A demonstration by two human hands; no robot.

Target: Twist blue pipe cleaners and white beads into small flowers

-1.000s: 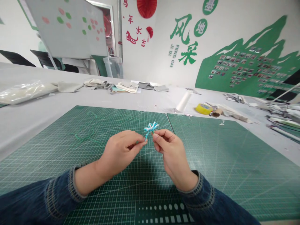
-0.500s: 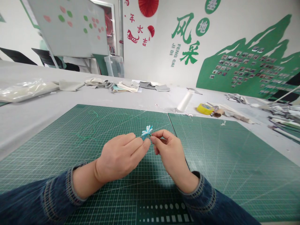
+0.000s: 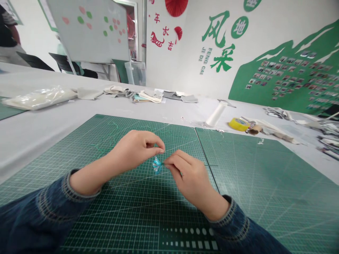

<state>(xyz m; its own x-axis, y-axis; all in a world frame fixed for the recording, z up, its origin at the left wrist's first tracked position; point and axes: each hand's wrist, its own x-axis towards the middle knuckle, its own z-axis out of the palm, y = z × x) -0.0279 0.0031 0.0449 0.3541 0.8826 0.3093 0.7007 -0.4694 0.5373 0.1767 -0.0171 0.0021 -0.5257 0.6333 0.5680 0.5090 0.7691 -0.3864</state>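
Listing what you have in hand, nearest first. Item: one small blue flower [image 3: 156, 165], pale-dotted, held above the green cutting mat [image 3: 137, 208]; its head lies at nine o'clock from the fingers of your right hand [image 3: 192, 176], just beside their tips. Item: its thin dark stem [image 3: 212, 165], running roughly level from nine to three o'clock, passing behind that hand and showing again past the knuckles. Right fingers: pinched on the stem close under the head. Left hand [image 3: 132, 148]: raised, thumb and forefinger drawn nearly together at about one o'clock from the flower head, near but apart from it; whether anything fine sits between them, you cannot tell from this view. Nearer hand: the right, which alone visibly bears the flower.

Surroundings: green threads [image 3: 100, 151] on the mat, at nine o'clock from your left hand; white roll [image 3: 216, 114] on the tabletop [image 3: 185, 111], at one o'clock from your right hand; yellow tape roll [image 3: 239, 124], at two o'clock.

Differences against the earlier frames: flower head, formerly at about twelve and then eleven o'clock from the right fingers, now at nine; left fingers, formerly down at the flower, now lifted off it; stem end, formerly unseen, now showing at three o'clock; standing person [image 3: 9, 35], newly in view at the far left edge.
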